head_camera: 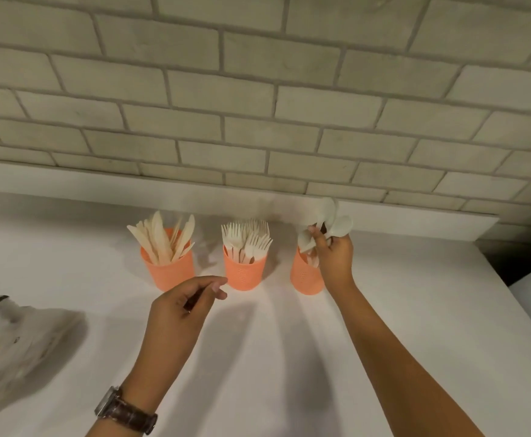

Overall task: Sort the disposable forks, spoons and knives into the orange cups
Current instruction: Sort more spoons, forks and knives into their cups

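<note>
Three orange cups stand in a row near the back of the white counter. The left cup (171, 272) holds several pale knives (163, 238). The middle cup (244, 274) holds several white forks (247, 239). My right hand (333, 257) is over the right cup (305, 275), closed around a bunch of white spoons (330, 219) whose bowls point up. My left hand (185, 305) hovers in front of the left and middle cups, fingers loosely pinched with nothing visible in them.
A crumpled plastic bag (15, 345) with a few pieces of cutlery lies at the left edge. A brick wall (258, 105) rises behind the cups. The counter ends at the right (510, 298), with a dark gap beyond.
</note>
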{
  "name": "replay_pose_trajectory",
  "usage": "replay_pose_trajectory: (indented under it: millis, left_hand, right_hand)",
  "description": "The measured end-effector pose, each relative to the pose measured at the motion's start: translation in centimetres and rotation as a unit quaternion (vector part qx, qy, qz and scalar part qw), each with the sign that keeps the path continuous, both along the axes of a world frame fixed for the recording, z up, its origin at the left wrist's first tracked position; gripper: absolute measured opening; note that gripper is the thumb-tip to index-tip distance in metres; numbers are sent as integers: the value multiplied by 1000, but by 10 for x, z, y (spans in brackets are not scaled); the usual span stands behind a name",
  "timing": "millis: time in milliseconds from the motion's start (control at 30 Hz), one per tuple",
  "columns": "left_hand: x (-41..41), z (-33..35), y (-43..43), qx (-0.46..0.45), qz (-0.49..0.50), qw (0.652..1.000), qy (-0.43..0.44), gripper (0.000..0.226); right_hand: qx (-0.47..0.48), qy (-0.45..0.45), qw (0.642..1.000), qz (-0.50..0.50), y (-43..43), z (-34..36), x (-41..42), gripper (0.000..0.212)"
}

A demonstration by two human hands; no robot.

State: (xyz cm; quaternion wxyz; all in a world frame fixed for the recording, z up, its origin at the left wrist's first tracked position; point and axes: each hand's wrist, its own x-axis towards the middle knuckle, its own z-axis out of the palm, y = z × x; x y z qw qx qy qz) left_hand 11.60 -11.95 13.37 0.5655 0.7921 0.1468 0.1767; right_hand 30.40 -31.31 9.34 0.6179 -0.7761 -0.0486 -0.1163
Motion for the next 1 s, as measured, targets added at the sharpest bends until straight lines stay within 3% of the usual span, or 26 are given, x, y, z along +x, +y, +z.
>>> replay_pose_trajectory:
  millis: [133, 233, 333, 400, 500, 600, 667, 767, 900, 1000]
  left_hand:
    - [-1, 0, -4, -8, 8, 1000, 7, 21]
    - [-4, 1, -8, -5, 10, 1000, 6, 19]
    - [-6, 0, -9, -6, 12, 1000, 7, 19]
    - [-7, 0, -9, -1, 16, 1000, 10, 19]
    - [-8, -1, -6, -1, 23, 1000, 7, 19]
    - [-9, -2, -5, -7, 23, 1000, 6, 20]
    - [-9, -2, -5, -10, 18, 1000, 6, 21]
    - [-9, -3, -5, -17, 12, 1000, 1, 26]
    - [-10, -4, -3, -24, 7, 1000, -6, 27]
    - [-8, -5, -5, -25, -1, 1000, -10, 29]
  right_hand:
    - [-13, 17, 1000, 7, 1, -2, 2, 20]
    - [44, 14, 999, -8, 5, 7, 3, 25]
    - [46, -7, 999, -8, 9, 10, 9, 18]
    - [-12, -29, 999, -2, 11, 8, 9, 14]
    - [-181, -141, 973, -24, 11, 2, 5, 42]
    - [-235, -173, 956, -25, 9, 4, -1, 46]
    - [-201, -167, 965, -13, 5, 7, -3, 34]
    - [-112, -80, 990, -15, -1, 20, -6, 16]
    - [-52, 17, 998, -24, -18, 31, 10, 35]
    - [-40, 31, 999, 15, -29, 37, 15, 31]
